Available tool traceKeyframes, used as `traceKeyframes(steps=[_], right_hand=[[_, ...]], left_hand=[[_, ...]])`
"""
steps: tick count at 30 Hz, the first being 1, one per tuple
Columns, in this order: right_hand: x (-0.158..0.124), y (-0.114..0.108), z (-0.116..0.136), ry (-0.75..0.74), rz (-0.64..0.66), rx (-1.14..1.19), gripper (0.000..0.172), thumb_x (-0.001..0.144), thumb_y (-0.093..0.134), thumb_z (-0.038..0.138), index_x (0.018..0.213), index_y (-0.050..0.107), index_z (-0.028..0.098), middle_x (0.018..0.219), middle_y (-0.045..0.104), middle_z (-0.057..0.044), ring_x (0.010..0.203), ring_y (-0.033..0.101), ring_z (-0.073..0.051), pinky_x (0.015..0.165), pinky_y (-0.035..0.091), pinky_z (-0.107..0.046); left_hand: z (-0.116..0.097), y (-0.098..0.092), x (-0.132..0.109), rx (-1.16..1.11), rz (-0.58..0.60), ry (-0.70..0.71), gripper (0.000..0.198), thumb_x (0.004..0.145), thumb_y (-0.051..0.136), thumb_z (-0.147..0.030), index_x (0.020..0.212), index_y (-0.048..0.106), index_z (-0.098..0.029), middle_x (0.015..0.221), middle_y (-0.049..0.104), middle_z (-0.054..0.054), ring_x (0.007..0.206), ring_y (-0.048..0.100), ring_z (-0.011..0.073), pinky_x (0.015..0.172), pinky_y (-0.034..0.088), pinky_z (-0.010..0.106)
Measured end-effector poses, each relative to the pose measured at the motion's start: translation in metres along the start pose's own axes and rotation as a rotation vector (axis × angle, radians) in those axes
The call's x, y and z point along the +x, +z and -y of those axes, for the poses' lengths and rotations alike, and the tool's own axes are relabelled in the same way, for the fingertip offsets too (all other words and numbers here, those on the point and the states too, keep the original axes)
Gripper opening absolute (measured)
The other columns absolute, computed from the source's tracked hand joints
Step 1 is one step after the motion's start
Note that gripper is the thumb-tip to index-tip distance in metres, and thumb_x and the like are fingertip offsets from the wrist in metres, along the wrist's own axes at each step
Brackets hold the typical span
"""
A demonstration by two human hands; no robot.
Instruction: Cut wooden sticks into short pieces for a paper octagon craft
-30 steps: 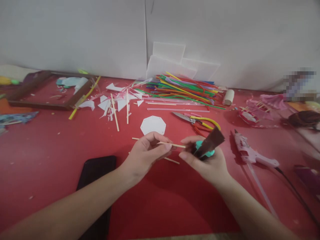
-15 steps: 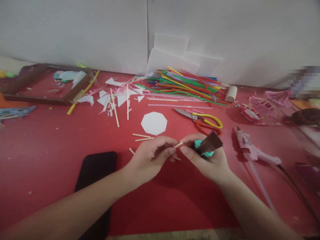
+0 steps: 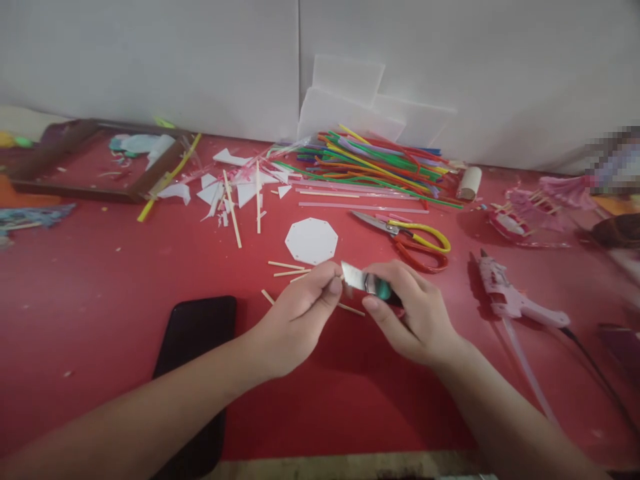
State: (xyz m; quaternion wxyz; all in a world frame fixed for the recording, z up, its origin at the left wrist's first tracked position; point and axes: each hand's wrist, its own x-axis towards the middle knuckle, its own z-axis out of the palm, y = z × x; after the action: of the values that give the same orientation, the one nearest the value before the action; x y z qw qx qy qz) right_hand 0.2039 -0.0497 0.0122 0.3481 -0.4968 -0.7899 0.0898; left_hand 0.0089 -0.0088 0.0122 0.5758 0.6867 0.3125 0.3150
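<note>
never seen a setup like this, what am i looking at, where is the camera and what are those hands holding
There is no machine here: these are a person's two bare hands. The camera sits on their head, looking forward and down, so the forearms reach in from the bottom.

The right hand grips a cutter knife with its blade pointing toward the left hand. That hand pinches what looks like a thin pale stick, mostly hidden by the fingers.

On the red table, just beyond the hands, lies a white eight-sided piece. Scissors and a glue gun lie to the right, a black phone-like slab to the left, and a bundle of colourful stems at the back.
</note>
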Motion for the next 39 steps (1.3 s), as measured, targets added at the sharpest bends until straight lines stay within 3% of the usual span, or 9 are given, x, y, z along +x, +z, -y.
traceKeyframes(steps=[8,14,27,32,39], right_hand=[[0.001,0.003,0.011,-0.046,-0.001,-0.068,0.044,0.096,0.032,0.056,0.084,0.052,0.019,0.064,0.054,-0.001,0.055,0.045,-0.012,0.054,0.035,-0.025],[0.004,0.005,0.014,-0.057,-0.032,-0.112,0.052,0.092,0.033,0.066,0.075,0.050,0.020,0.058,0.051,0.001,0.050,0.044,-0.010,0.049,0.033,-0.023],[0.000,0.000,0.014,-0.086,-0.018,-0.137,0.041,0.095,0.040,0.055,0.085,0.056,0.018,0.063,0.058,-0.001,0.054,0.050,-0.011,0.052,0.038,-0.023],[0.001,-0.001,0.015,-0.080,-0.006,-0.142,0.044,0.094,0.041,0.056,0.077,0.056,0.019,0.060,0.058,-0.001,0.053,0.049,-0.010,0.051,0.036,-0.022],[0.001,-0.002,0.016,-0.074,-0.021,-0.131,0.046,0.094,0.041,0.056,0.073,0.056,0.017,0.058,0.057,0.000,0.051,0.047,-0.009,0.050,0.034,-0.022]], left_hand=[[-0.001,0.003,0.002,0.015,0.051,0.078,0.014,0.094,0.043,-0.019,0.080,0.045,-0.019,0.075,0.046,-0.002,0.066,0.040,0.0110,0.061,0.036,0.024],[-0.008,0.002,0.000,0.010,0.103,0.134,0.009,0.089,0.049,-0.013,0.082,0.048,-0.019,0.075,0.048,-0.003,0.065,0.042,0.0099,0.059,0.036,0.022],[-0.013,-0.002,-0.003,0.128,0.154,0.126,0.012,0.091,0.045,-0.017,0.080,0.050,-0.018,0.073,0.048,-0.001,0.066,0.044,0.0114,0.062,0.039,0.026],[-0.015,0.000,-0.003,0.190,0.169,0.223,0.006,0.079,0.049,-0.014,0.078,0.047,-0.019,0.069,0.045,-0.002,0.062,0.040,0.0122,0.060,0.037,0.028],[-0.014,-0.002,0.000,0.204,0.171,0.347,0.005,0.079,0.049,-0.015,0.080,0.045,-0.019,0.070,0.045,-0.001,0.062,0.042,0.0122,0.062,0.038,0.029]])
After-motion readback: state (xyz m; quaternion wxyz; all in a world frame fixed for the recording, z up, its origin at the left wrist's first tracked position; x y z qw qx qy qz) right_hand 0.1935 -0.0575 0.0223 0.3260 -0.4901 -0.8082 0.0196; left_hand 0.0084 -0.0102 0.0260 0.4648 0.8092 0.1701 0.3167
